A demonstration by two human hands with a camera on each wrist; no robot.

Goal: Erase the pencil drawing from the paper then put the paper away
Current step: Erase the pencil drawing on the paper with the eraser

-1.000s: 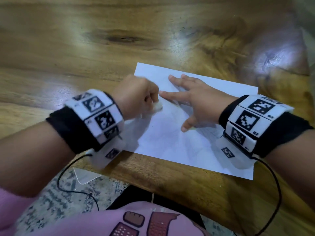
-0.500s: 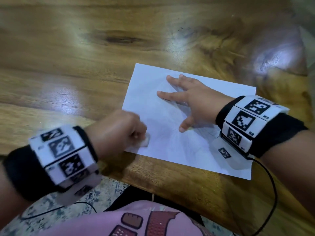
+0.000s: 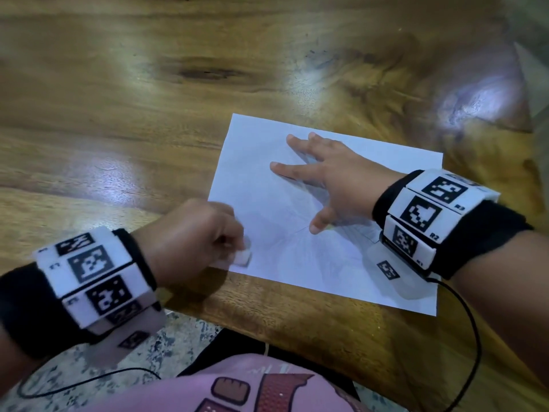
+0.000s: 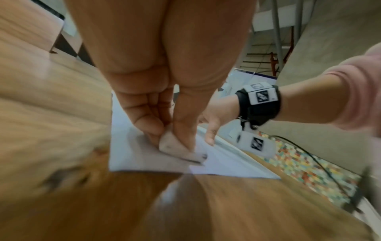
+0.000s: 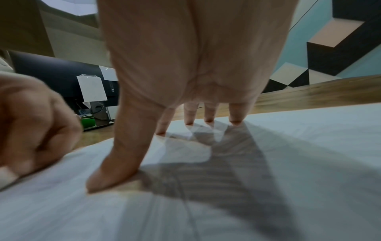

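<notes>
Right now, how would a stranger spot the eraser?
Find the white paper on the wooden table. At its near left corner, the left hand pinches a small pale block: the eraser, in its grip, the only thing held.

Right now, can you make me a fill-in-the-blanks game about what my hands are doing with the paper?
1. The left hand pinches a small white ____ at the near left corner of the paper.
2. The right hand lies on the paper with its fingers ____.
3. The paper lies on a ____ table.
4. Faint ____ lines show on the paper near the right thumb.

Missing words: eraser; spread; wooden; pencil
</notes>
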